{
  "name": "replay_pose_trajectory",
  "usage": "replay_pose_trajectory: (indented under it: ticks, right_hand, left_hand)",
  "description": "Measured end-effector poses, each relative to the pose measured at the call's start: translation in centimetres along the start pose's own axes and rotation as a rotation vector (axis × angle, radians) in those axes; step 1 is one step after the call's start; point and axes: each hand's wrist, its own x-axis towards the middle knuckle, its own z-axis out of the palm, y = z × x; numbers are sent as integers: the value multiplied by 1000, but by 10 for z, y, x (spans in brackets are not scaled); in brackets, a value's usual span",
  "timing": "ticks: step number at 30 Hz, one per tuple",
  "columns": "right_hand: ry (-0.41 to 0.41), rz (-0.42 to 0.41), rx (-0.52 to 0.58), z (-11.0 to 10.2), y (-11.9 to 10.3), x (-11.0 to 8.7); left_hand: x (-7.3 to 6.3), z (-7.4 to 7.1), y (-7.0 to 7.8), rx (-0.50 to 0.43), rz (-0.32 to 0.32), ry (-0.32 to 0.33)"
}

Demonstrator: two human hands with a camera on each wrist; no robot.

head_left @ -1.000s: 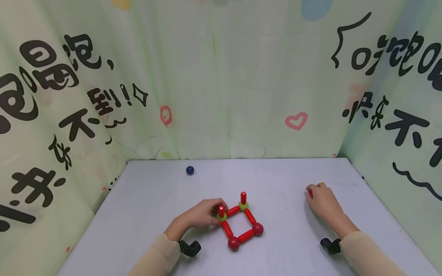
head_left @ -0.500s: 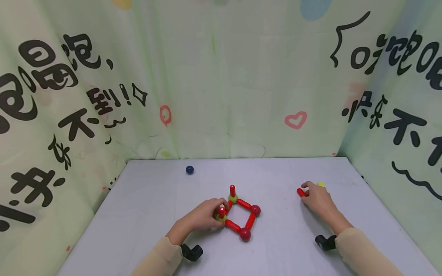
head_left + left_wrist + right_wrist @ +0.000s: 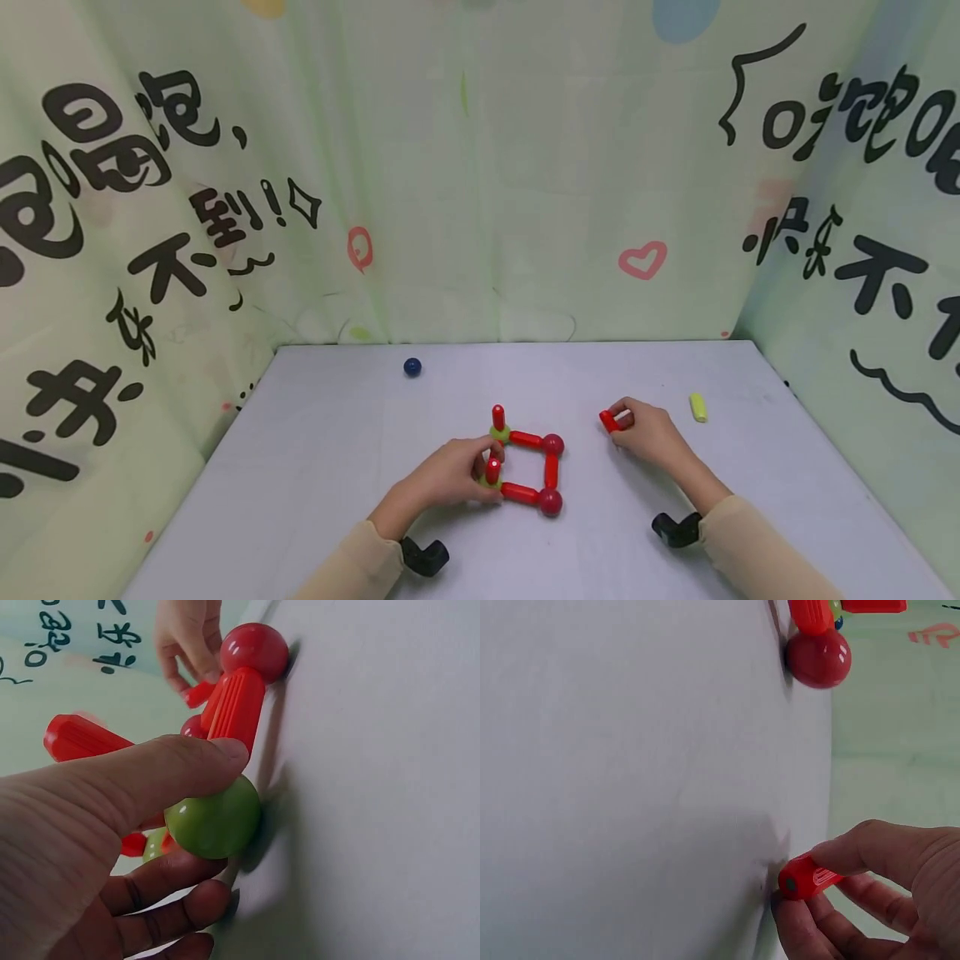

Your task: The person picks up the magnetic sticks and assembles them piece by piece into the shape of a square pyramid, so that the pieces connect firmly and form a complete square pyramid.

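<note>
A square frame of red rods (image 3: 521,493) and balls lies on the white table, with two dark red balls (image 3: 551,502) at its right corners and two green balls at its left ones. A short red rod stands up from each green ball, the far upright rod (image 3: 498,417) in plain sight. My left hand (image 3: 448,477) grips the near green ball (image 3: 215,819), thumb on the red rod joined to it. To the right of the frame, my right hand (image 3: 651,432) pinches a loose red rod (image 3: 807,877) between thumb and fingers, close over the tabletop.
A yellow rod (image 3: 698,407) lies on the table beyond my right hand. Near the back edge sits a dark blue ball (image 3: 412,367). Printed curtains (image 3: 555,183) enclose the table at the back and sides.
The square frame has turned counterclockwise in my left hand's grip. My right hand has moved left with the red rod, away from the yellow rod, which now shows fully.
</note>
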Motion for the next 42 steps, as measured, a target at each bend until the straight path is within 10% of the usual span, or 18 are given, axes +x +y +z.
replay_pose_trajectory:
  ticks: [25, 42]
  right_hand:
    - [9, -176, 192, 32, -66, -13]
    - [52, -116, 20, 16, -26, -12]
  left_hand:
    - [0, 14, 10, -18, -38, 31]
    - [-1, 15, 10, -20, -58, 31]
